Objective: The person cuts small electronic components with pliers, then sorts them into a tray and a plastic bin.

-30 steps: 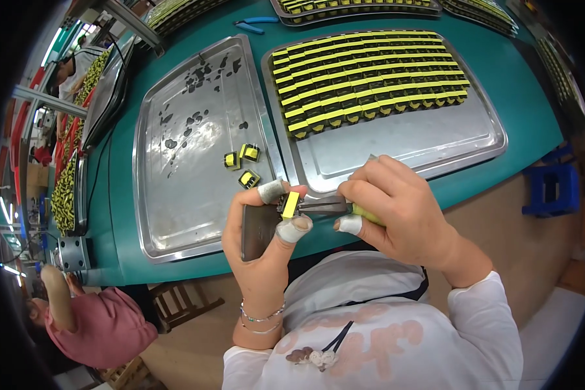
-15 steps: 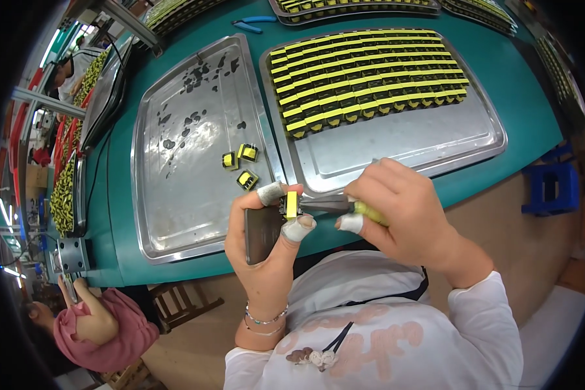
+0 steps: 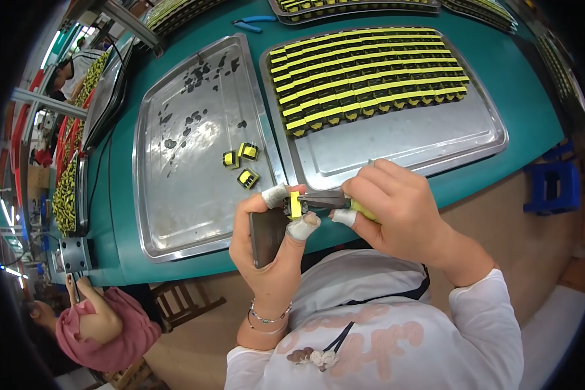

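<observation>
My left hand (image 3: 270, 260) is closed, pinching a small transformer (image 3: 296, 204) wrapped in yellow tape between taped thumb and forefinger. A flat dark rectangular block (image 3: 266, 235) rests inside the same hand, against the palm. In my right hand (image 3: 396, 214) are pliers (image 3: 324, 199) with grey jaws and yellow-green handles, the fingers wrapped round them. The jaw tips reach the right side of the transformer; whether they grip a pin is too small to tell. Three loose transformers (image 3: 247, 179) lie just beyond on the left metal tray (image 3: 195, 221).
To the right, another metal tray (image 3: 396, 146) carries tight rows of yellow-taped transformers (image 3: 370, 78). Blue-handled pliers (image 3: 253, 25) lie on the green table (image 3: 533, 104) at the back. A blue stool (image 3: 552, 187) stands at right. A person in pink (image 3: 110, 325) works at lower left.
Both hands stay together at the transformer. My left hand has shifted slightly right with it, and the pliers' jaws have come a little nearer and tilted slightly.
</observation>
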